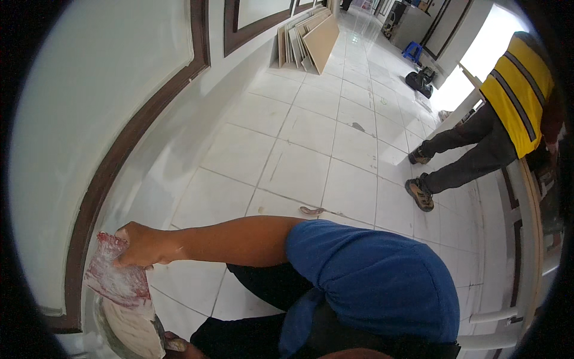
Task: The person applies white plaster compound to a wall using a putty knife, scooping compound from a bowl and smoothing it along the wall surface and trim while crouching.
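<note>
My right arm, in a blue sleeve, reaches across to the left side. My right hand [139, 244] is closed on a red spreader [119, 272] smeared with white paste. Its lower edge overlaps the pale paste [133, 326] spread over a wide, round-edged blade [107, 323]; whether the two touch I cannot tell. At the lower edge my left hand [186, 352], partly cut off, grips the handle of this putty knife. Both tools are beside a white wall panel [119, 78] with a dark brown moulding [128, 140].
White floor tiles [293, 173] stretch ahead. Several boards [317, 42] lean on the wall at the far left. At right stands a person in a yellow vest [517, 90]. Farther off are a blue stool [412, 51] and a black bag [420, 84]. A small curled scrap [311, 210] lies nearby.
</note>
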Motion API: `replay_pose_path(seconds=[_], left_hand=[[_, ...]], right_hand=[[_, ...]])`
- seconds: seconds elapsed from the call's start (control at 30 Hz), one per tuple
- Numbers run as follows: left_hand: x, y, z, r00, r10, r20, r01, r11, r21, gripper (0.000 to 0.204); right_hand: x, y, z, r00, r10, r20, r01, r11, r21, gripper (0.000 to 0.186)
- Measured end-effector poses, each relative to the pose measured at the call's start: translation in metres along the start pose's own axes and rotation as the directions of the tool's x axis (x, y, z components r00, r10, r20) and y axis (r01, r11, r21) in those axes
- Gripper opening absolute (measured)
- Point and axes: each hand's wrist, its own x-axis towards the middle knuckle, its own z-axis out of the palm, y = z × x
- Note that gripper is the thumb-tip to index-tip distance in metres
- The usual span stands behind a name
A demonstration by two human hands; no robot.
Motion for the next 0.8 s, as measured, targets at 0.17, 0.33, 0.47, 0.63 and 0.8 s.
replay_pose_path(seconds=[0.17,0.33,0.47,0.63,0.8], left_hand=[[0.017,-0.034,-0.041,0.976,0.204,-0.079,-0.206,0.978,-0.017,0.078],[0.017,-0.063,-0.104,0.958,-0.261,0.114,0.279,0.78,-0.56,0.082],[0.016,-0.035,-0.044,0.943,-0.328,-0.056,0.238,0.782,-0.577,0.081],[0.007,-0.031,-0.03,0.942,-0.325,-0.083,0.217,0.779,-0.588,0.081],[-0.002,-0.037,-0.04,0.944,-0.329,0.02,0.262,0.715,-0.649,0.083]], right_hand=[[0.029,0.016,0.003,0.981,-0.022,0.193,0.038,0.996,-0.083,0.031],[0.028,0.028,-0.035,0.914,0.043,0.403,0.0,0.994,-0.107,0.05],[0.013,-0.007,-0.078,0.922,-0.068,0.381,0.161,0.962,-0.219,0.05],[0.009,-0.033,-0.067,0.979,-0.108,0.171,0.113,0.993,-0.019,0.046],[0.015,-0.005,-0.037,0.913,0.05,0.405,-0.009,0.995,-0.104,0.049]])
